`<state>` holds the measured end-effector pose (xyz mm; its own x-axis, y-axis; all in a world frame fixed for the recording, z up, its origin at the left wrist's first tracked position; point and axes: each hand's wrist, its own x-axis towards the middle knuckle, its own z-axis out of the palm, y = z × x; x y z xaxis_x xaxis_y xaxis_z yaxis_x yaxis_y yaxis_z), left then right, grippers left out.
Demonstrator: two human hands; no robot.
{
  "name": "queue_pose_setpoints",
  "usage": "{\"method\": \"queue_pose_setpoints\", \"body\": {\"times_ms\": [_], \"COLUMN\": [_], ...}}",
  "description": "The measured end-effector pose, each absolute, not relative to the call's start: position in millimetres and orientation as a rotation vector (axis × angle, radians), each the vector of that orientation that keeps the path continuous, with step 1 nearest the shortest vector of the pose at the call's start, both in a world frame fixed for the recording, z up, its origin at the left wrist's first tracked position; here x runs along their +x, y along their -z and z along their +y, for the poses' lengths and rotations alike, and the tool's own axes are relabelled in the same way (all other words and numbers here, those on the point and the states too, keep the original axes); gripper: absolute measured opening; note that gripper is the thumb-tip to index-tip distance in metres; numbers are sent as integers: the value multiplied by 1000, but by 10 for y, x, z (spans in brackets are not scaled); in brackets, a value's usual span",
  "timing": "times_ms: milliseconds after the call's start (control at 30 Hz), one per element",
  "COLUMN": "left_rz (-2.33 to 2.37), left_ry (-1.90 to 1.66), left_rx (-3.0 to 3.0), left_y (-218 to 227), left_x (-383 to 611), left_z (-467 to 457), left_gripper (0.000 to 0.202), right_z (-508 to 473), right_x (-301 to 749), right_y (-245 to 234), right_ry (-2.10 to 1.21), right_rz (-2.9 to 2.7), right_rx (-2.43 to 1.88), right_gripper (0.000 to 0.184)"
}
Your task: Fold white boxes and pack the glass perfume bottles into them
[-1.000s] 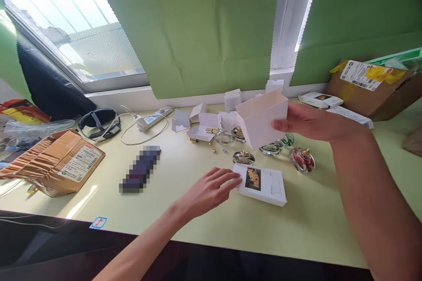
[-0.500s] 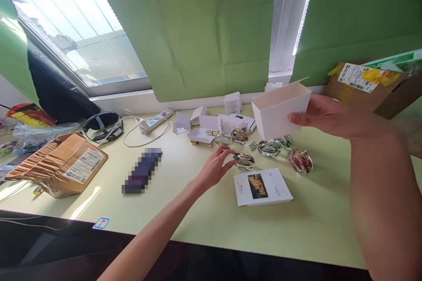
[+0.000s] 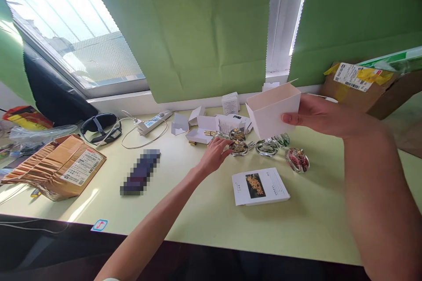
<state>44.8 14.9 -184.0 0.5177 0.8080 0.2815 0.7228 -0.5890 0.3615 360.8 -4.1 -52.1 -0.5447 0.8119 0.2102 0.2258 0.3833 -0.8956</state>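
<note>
In my right hand (image 3: 325,115) is an open white cardboard box (image 3: 274,117), raised above the back of the table with its top flap up. The thumb presses on the box's near side. My left hand (image 3: 215,154) has its thumb and fingers at the left side of a clear glass perfume bottle (image 3: 239,149) with a gold neck, which rests on the table. Just behind it stands another perfume bottle (image 3: 237,135). To the right are a clear bottle (image 3: 266,147) and a bottle with a reddish pattern (image 3: 297,160). Nearer me lies a white printed box (image 3: 260,186) with a flower picture.
Small opened white boxes (image 3: 204,129) and gold caps lie at the back. A power strip (image 3: 154,123) with a cable, a headset (image 3: 100,128), a pixelated dark object (image 3: 140,172) and a brown parcel (image 3: 62,164) are leftward. A carton (image 3: 358,85) stands back right.
My left hand has moved the perfume bottle away from me, close to the bottle behind it. The right hand keeps the white box raised. The whole view has shifted slightly.
</note>
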Motion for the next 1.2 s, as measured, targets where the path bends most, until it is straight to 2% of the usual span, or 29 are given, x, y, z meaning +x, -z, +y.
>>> {"method": "queue_pose_setpoints", "body": {"times_ms": [167,300,467,600,733,800,1000,1200], "left_rz": [1348,767,737,729,796,889,1078,1148], "left_ry": [-820,-227,-239,-441,-883,-979,-467,-413], "left_rx": [2556,2803,2839,2851,2689,2609,2586,2645], "left_y": [1742,1656,1818,1911,1648,1415,872,787], "left_x": [327,335,536,652,684,684,673,680], "left_z": [-239,-612,-689,-661,-538,-417,-20,111], "left_gripper": [40,60,42,38,30,26,23,21], "right_z": [-9,13,37,41,32,22,-23,-32], "right_x": [3637,3605,3502,3478,3477,3487,3597,3436], "right_y": [552,568,587,609,604,584,519,531], "right_ry": [-1148,-1156,-1252,-1268,-1288,-1306,-1198,-1297], "right_rz": [-1965,-1960,-2051,-2068,-2042,-2027,-1929,-1989], "right_rx": [-922,-924,-881,-854,-840,-844,-989,-870], "right_gripper": [50,52,56,56,55,56,56,53]}}
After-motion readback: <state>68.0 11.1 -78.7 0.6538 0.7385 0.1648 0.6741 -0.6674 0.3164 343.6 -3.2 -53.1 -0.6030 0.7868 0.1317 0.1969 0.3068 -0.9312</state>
